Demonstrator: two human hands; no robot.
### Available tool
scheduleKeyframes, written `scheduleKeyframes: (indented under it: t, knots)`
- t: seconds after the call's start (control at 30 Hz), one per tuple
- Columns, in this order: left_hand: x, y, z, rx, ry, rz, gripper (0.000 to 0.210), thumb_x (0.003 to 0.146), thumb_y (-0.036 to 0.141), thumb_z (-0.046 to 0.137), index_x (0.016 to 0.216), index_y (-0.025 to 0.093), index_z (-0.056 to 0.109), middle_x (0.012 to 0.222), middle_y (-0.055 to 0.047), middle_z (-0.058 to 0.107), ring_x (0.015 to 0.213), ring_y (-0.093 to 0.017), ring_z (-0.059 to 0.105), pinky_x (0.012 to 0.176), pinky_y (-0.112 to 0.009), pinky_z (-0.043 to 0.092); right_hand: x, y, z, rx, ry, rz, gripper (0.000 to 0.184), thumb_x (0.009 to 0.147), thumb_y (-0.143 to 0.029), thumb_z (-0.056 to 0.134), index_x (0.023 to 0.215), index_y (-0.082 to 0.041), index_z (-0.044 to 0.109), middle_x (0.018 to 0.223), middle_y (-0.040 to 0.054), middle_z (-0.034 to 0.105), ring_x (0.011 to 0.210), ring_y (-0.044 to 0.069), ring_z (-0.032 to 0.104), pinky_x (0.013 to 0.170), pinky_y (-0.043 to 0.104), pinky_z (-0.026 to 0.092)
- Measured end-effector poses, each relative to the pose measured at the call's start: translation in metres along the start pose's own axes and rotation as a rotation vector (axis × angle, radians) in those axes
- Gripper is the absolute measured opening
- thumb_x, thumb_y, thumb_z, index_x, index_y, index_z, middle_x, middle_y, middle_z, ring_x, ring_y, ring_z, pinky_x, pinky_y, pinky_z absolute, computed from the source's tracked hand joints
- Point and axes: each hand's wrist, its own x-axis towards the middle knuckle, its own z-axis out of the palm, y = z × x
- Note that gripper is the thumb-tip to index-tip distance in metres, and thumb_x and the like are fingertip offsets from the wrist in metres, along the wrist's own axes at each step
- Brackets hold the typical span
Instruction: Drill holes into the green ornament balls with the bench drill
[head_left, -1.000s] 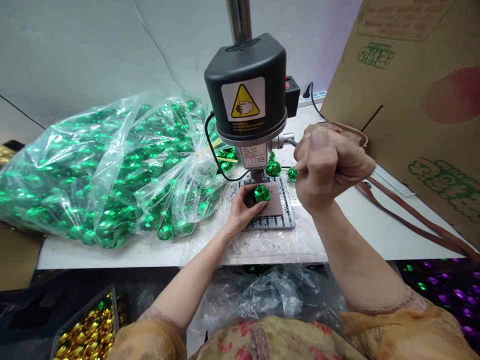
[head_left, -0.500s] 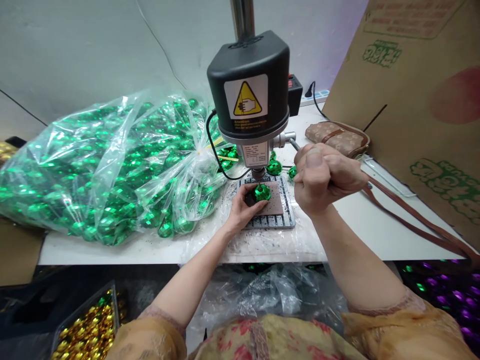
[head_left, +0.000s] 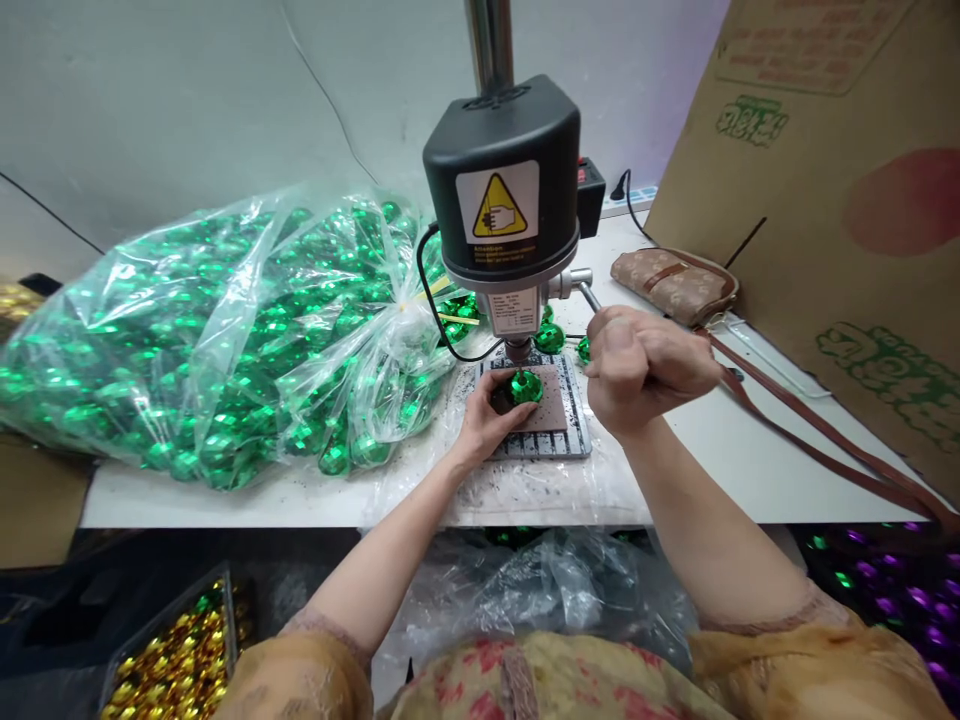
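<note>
Beneath the chuck of a black drill press [head_left: 504,190], my left hand [head_left: 487,415] grips a shiny green faceted ball [head_left: 527,387] between thumb and fingers. The ball rests on a brownish pad [head_left: 553,405] over the slotted metal base [head_left: 577,440]. The drill bit comes down at the top of the ball; whether it has gone in, I cannot tell. My right hand [head_left: 637,365] is closed in a fist round the press's feed lever [head_left: 589,296], whose far end is hidden in the fingers.
A big clear bag of green balls [head_left: 225,340] fills the table's left. Loose green balls [head_left: 550,337] lie behind the base. A brown purse [head_left: 675,280] with a long strap and a large carton [head_left: 840,200] stand right. Below the table are gold balls [head_left: 180,650] and purple balls [head_left: 900,600].
My right hand has shifted slightly down and left with the lever. The left hand and ball stay in place under the chuck.
</note>
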Motion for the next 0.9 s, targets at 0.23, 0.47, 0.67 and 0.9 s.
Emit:
scheduleKeyframes:
  t: [0.23,0.47,0.67,0.9]
  knots:
    - [-0.007,0.014,0.003,0.162,0.120,0.029,0.045,0.073,0.037,0.082,0.109,0.021,0.060,0.110,-0.007,0.067,0.105,-0.024,0.063,0.095,-0.041,0.049,0.051,-0.025,0.017,0.091,0.087,0.063,0.044,0.090,-0.023,0.060,0.050,-0.020,0.042,0.042,-0.0058,0.038,0.038,0.005,0.032,0.042,0.026,0.028]
    - [-0.065,0.054,-0.016,0.327,-0.037,0.169,0.036,0.074,0.034,0.077,0.103,0.023,0.057,0.093,-0.004,0.065,0.084,-0.019,0.064,0.074,-0.032,0.051,0.069,-0.022,0.021,0.080,0.045,0.099,0.049,0.087,-0.038,0.061,0.050,-0.022,0.033,0.041,-0.0069,0.032,0.036,0.006,0.024,0.043,0.030,0.026]
    - [-0.142,0.058,-0.041,0.824,-0.690,0.537,0.031,0.085,0.042,0.065,0.108,0.023,0.060,0.084,-0.004,0.066,0.068,-0.019,0.061,0.057,-0.030,0.045,0.069,-0.025,0.019,0.114,0.035,0.073,0.048,0.081,-0.050,0.060,0.050,-0.021,0.039,0.041,-0.0057,0.036,0.035,0.007,0.028,0.042,0.031,0.024]
    - [-0.135,0.059,-0.020,0.836,-0.541,0.665,0.032,0.093,0.019,0.051,0.123,0.026,0.057,0.115,-0.010,0.068,0.093,-0.021,0.065,0.080,-0.035,0.054,0.069,-0.022,0.020,0.077,0.023,0.101,0.052,0.080,-0.060,0.055,0.050,-0.021,0.038,0.042,-0.0061,0.036,0.035,0.004,0.026,0.039,0.029,0.022]
